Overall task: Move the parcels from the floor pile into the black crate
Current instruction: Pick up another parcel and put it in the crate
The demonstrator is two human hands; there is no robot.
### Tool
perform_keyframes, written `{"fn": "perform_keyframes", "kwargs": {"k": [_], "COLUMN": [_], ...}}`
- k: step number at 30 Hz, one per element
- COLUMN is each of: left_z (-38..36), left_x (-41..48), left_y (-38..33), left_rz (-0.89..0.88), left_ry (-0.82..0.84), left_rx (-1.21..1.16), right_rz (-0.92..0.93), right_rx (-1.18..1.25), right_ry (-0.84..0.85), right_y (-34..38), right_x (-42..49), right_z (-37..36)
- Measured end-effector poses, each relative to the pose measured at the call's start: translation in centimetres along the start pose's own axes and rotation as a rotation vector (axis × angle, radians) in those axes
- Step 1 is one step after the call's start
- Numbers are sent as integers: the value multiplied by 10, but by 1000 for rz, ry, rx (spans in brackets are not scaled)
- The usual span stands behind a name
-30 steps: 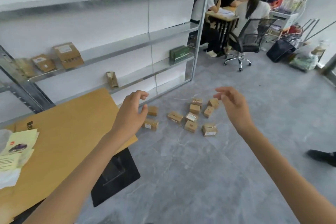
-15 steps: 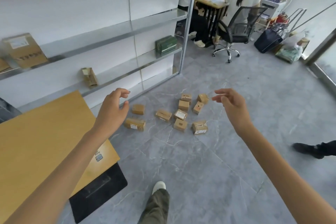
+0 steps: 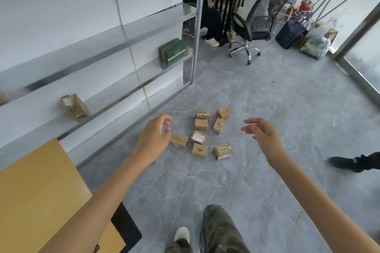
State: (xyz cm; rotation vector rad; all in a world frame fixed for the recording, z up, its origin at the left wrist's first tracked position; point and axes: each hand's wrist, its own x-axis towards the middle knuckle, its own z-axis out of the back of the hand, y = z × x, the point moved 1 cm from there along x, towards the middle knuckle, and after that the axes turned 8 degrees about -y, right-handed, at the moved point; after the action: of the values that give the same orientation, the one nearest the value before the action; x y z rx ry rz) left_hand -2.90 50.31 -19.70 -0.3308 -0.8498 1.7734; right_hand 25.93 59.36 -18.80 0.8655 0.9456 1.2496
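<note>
Closer now: you have stepped up to the parcels (image 3: 200,136) | left hand (image 3: 155,135) loosely curled, right hand (image 3: 262,135) spread, both empty | parcels on the floor (image 3: 267,92) between both hands | black crate (image 3: 127,230) back behind left hand | grip one parcel squarely per hand.

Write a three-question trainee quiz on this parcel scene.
1. True or false: the right hand holds one of the parcels.
2. The green box sits on: A the floor, B a shelf, C the table.
3. Which hand is nearer the green box?
Key: 1 false, it holds nothing; 2 B; 3 the left hand.
</note>
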Motion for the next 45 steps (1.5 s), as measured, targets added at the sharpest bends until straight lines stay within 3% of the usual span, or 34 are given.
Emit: {"fn": "perform_keyframes", "kwargs": {"k": [6,13,22,27,32,39,43,45], "left_z": [-61,-172,-327,-426,-569,-781,-856,-879], "left_x": [79,187,268,277,269,258,246,237], "left_y": [-9,-34,-4,60,165,307,368,379], "left_rz": [8,141,373,476,678,679,698,797], "left_ry": [71,197,431,589,881,1176,1370,1355], "left_rx": [-43,-112,-49,12,92,188,251,127], "right_rz": [-75,-157,-421,-593,-724,-705,-698,-741], "right_rx": [0,-38,-214,-344,-507,-645,-666,-570], "right_ry": [15,41,100,161,172,329,388,377], "right_y": [-11,-35,-130,-237,-388,-624,-725,-750], "right_x": [87,232,366,408,448,503,515,514], "right_z": [-9,-9,-21,-56,-110,-202,-241,-253]}}
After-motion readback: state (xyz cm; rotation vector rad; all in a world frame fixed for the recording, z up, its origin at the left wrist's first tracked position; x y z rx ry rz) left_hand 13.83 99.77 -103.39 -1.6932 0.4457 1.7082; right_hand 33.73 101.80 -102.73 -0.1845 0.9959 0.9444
